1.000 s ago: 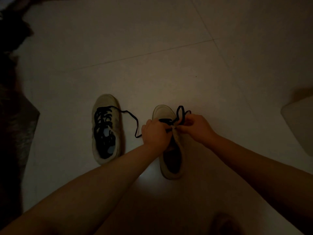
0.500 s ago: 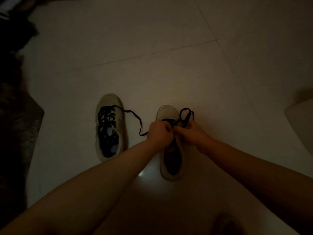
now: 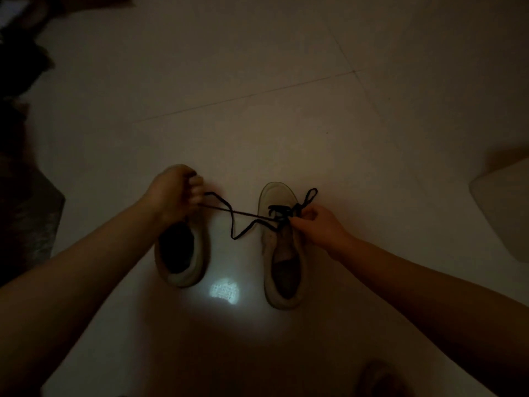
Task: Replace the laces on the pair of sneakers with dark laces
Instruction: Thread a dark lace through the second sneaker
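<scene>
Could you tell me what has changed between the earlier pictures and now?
The left hand has swung left from the right pale sneaker, drawing a dark lace taut across the gap, and now covers the left pale sneaker. The right hand still pinches the lace at the right sneaker. Both sneakers stay on the pale tiled floor.

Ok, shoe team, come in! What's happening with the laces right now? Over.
Left hand pulling dark lace taut, out over left sneaker. Right hand pinching lace at right sneaker. Only the top eyelets threaded. Nothing in the way. Over.
</scene>
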Tool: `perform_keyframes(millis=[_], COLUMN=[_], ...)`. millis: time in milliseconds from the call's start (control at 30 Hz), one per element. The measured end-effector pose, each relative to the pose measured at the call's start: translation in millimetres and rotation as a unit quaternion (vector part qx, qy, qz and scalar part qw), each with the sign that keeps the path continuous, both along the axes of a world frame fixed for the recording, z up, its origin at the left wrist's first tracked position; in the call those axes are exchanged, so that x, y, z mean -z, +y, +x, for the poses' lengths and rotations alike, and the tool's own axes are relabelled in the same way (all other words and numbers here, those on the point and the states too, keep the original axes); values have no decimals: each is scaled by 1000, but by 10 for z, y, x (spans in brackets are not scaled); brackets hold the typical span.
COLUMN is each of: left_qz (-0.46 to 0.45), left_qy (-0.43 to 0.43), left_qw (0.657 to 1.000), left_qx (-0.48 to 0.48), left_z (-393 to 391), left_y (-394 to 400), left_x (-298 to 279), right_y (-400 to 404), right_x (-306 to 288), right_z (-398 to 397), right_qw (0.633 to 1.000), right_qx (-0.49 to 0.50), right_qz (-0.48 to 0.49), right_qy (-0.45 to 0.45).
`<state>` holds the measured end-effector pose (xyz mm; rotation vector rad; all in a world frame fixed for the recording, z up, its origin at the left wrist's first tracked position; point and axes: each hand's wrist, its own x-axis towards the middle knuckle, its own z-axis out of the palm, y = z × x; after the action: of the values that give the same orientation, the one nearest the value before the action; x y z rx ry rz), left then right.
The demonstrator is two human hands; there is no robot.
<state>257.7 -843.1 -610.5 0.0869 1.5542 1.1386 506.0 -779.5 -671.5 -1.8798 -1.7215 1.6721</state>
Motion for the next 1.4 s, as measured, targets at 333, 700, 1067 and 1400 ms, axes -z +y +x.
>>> perform_keyframes(millis=[333, 700, 1067, 1400], left_qz=[51, -35, -187, 11], left_qy=[589, 583, 609, 572], left_qw=[635, 661, 661, 667], left_qx=[497, 472, 397, 477], left_z=[722, 1161, 67, 918], left_y=[-132, 76, -21, 49], left_x=[300, 392, 294, 461], right_y=[-10, -26, -39, -53], right_x=[-16, -65, -31, -7], right_z=[7, -8, -16, -6], right_qw=[1000, 999, 999, 999], right_qx=[-12, -14, -20, -29], right_qz=[0, 12, 17, 34], right_qy=[16, 28, 23, 23])
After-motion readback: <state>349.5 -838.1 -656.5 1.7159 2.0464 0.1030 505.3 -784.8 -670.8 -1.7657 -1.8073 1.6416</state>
